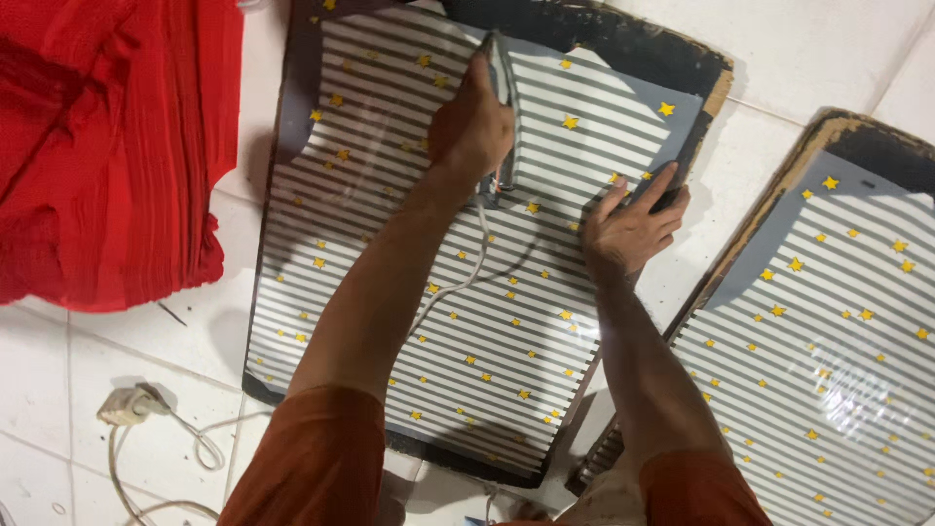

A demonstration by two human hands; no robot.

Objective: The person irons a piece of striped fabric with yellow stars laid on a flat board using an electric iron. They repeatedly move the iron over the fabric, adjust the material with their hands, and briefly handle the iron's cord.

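Nearest the viewer, two forearms in rust-orange sleeves reach away over a white tiled floor (818, 58). By the left elbow a pale plug (125, 405) lies on the tiles with its cord looped beside it. Under both arms lies a striped sheet (506, 341), grey and white with yellow stars, spread on a dark board (623, 44); its long axis runs away from the viewer. The right hand (633, 226) is unclenched, palm down, fingers spread flat on the sheet's right edge, gripping nothing. Beyond and just left of it, the left hand (474, 127) is clenched around the handle of an iron (502, 107), which rests on the sheet with its long axis running away from the viewer and its tip pointing to the far edge; a thin cord (466, 282) trails back from it along the left forearm. Right of the right hand, well apart, a second striped sheet (838, 321) lies on its own board, so there are two sheets and two boards. Far left of the left hand, one heap of red cloth (107, 136) lies on the floor.
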